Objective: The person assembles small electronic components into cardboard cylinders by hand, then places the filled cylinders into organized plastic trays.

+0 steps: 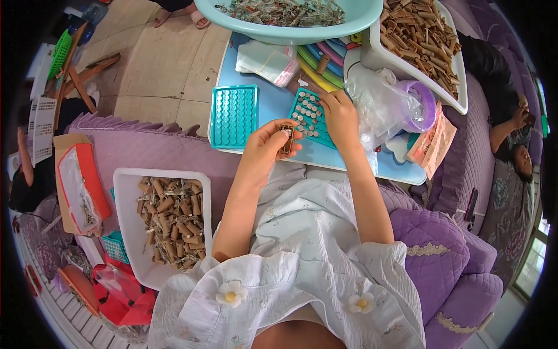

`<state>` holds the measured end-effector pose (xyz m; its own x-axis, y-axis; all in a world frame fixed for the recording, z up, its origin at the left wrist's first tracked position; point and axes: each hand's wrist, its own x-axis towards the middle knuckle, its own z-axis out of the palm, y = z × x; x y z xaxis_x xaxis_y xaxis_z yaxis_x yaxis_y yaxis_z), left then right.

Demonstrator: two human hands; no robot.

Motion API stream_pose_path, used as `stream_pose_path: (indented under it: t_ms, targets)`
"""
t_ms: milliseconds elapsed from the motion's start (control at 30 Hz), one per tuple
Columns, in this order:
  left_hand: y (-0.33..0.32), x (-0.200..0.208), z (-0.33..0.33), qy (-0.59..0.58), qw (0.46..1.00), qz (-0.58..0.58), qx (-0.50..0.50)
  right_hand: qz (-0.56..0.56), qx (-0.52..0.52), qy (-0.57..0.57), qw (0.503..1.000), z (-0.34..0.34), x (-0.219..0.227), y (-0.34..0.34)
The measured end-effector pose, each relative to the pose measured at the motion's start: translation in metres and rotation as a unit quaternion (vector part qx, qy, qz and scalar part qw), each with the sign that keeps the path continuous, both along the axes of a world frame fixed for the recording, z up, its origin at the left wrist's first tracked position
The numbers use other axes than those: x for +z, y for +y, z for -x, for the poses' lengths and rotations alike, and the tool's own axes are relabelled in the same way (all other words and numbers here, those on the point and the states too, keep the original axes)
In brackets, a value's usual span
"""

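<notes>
My left hand (268,150) is closed around a small dark brown rectangular piece (286,139) with a shiny surface, held just above the table's near edge. To its right, my right hand (342,119) reaches over a teal tray (321,139) dotted with small round pale discs (306,110). Thumb and fingertips of that hand are pinched together at the tray's upper right; whatever sits between them is too small to make out. A second teal tray (234,117) with rows of round hollows lies left of my left hand, on the light blue table (343,156).
A pale blue basin (290,36) of wrapped pieces and a white bin (456,87) of brown tubes stand at the back. Clear bags (264,61) lie before the basin. Beside the table's right side is a purple ring (427,104). Another white bin (131,232) sits at my left.
</notes>
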<state>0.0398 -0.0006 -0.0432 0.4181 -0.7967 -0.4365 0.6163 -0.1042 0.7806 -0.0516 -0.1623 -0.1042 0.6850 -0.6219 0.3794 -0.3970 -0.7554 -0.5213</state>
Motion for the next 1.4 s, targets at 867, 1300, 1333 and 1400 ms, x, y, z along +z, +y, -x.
stream_pose_path:
  t_ms: [867,1300,1333,1400]
  targets:
    - [-0.004,0.026,0.032,-0.186,0.979,-0.011,-0.085,-0.144,0.203,0.005,0.969,0.036,0.120,0.039]
    - [-0.027,0.027,0.027,-0.031,0.989,0.040,-0.141,-0.212,0.256,0.104,0.937,0.041,0.132,-0.038]
    - [-0.026,0.027,0.024,-0.036,0.990,0.037,-0.129,-0.214,0.238,0.067,0.945,0.043,0.133,-0.048]
    - [-0.024,0.018,0.016,-0.031,0.992,0.044,-0.117,-0.192,0.123,0.043,0.973,0.048,0.140,-0.076]
